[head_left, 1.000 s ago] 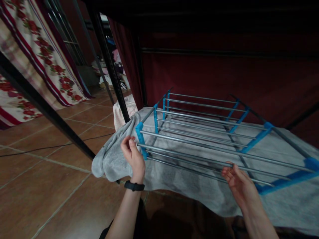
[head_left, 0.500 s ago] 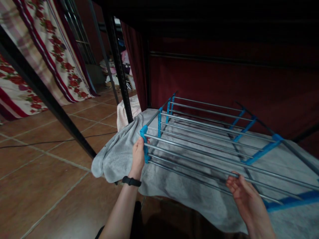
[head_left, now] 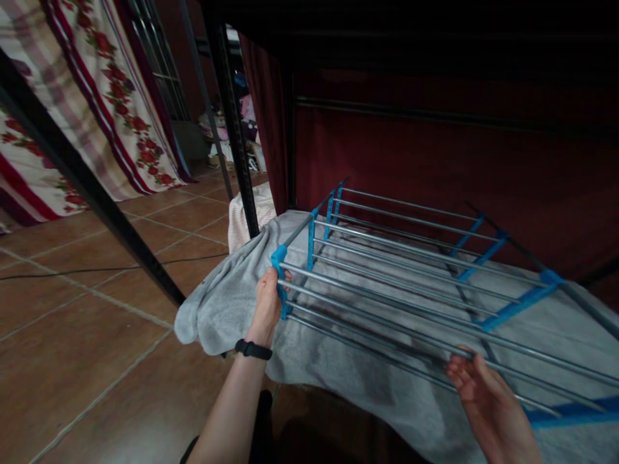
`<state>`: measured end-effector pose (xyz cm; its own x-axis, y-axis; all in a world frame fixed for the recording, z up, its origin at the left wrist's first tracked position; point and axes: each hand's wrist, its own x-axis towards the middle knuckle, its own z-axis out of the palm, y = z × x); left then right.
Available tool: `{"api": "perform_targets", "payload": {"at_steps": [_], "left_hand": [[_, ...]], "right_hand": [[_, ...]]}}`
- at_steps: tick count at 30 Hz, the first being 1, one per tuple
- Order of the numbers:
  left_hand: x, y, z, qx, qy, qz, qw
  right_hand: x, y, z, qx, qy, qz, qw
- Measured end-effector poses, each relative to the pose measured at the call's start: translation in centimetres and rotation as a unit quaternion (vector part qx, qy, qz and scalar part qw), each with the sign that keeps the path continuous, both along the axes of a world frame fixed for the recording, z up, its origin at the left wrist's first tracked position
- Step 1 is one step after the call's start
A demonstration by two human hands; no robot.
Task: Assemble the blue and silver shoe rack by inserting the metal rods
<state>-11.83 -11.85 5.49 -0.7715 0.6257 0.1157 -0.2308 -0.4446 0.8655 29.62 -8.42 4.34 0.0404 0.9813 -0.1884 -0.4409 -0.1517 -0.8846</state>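
A shoe rack [head_left: 387, 292] of grey metal tubes and blue plastic brackets lies across a grey blanket [head_left: 227, 296]. My left hand [head_left: 269, 295], with a black band on its wrist, is closed around the blue bracket at the rack's near left corner. Some of its fingertips show behind the bracket. Toward the right, my right hand [head_left: 491, 386] has its fingers curled around one of the front tubes, thumb on the near side. The rack's right end runs out of view.
Black metal frame posts [head_left: 91, 174] stand at the left, with a dark beam overhead. A dark red curtain [head_left: 411, 154] hangs behind the rack. On the tiled floor [head_left: 106, 335] lies a thin black cable [head_left: 116, 268]. A flowered cloth [head_left: 111, 84] hangs at far left.
The rack's right end has shifted slightly right and down in view, along with my right hand. My left hand keeps its hold on the corner bracket. The camera view has turned a little.
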Motion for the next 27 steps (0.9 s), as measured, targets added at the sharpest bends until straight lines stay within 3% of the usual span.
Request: {"api": "perform_targets", "payload": {"at_steps": [15, 27], "left_hand": [[0.7, 0.0, 0.4, -0.002, 0.008, 0.049, 0.999], [0.7, -0.9, 1.1, 0.011, 0.012, -0.017, 1.000]], "right_hand": [[-0.2, 0.1, -0.2, 0.001, 0.031, -0.018, 0.999], [-0.6, 0.3, -0.5, 0.022, 0.011, -0.019, 1.000]]}}
